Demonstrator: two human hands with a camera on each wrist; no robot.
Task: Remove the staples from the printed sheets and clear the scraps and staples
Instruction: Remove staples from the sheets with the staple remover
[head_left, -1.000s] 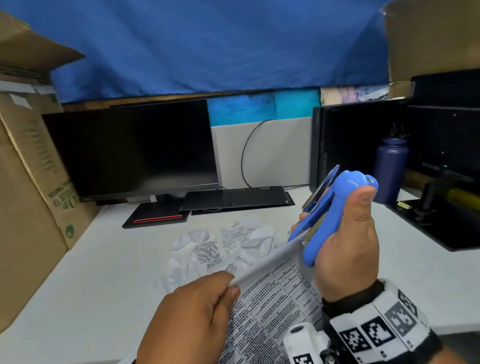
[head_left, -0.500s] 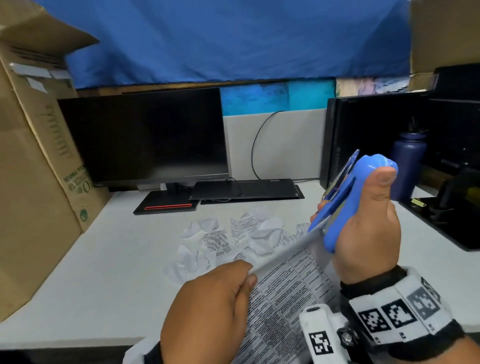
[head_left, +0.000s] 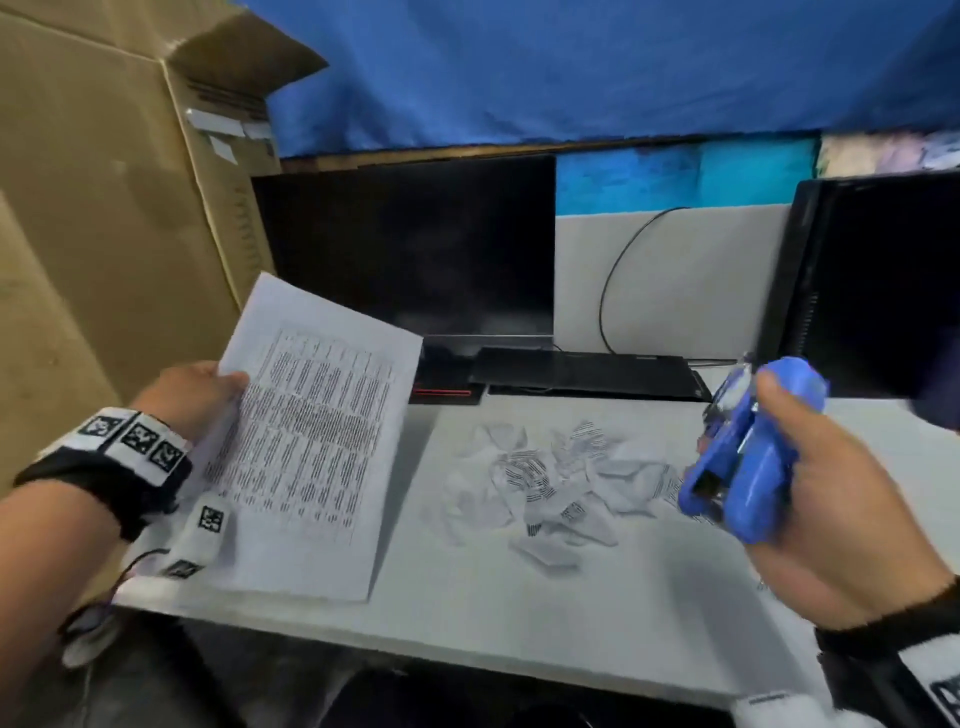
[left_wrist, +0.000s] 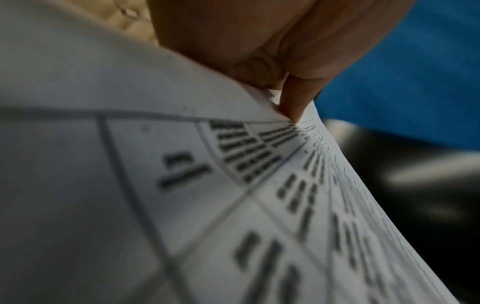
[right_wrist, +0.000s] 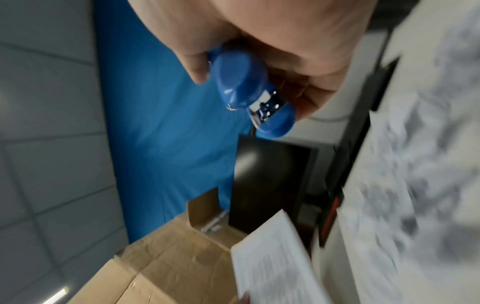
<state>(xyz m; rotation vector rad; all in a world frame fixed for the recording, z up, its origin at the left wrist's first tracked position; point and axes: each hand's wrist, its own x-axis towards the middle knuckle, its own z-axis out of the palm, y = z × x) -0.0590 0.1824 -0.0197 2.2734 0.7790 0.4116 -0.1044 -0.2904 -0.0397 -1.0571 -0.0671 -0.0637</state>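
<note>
The left hand (head_left: 192, 397) now pinches the printed sheets (head_left: 311, 447) at the desk's (head_left: 519, 597) left edge, apart from the blue stapler (head_left: 748, 457) gripped in the right hand (head_left: 841, 519). The paper scraps (head_left: 550, 478) stay between them.

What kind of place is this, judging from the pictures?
Probably an office desk or workstation: a dark monitor and a black computer tower stand on a white desk, with cardboard boxes alongside.

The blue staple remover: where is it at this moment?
In the head view the blue staple remover is at the right, gripped in the right hand above the desk, just right of the paper scraps and apart from the printed sheets.
</note>
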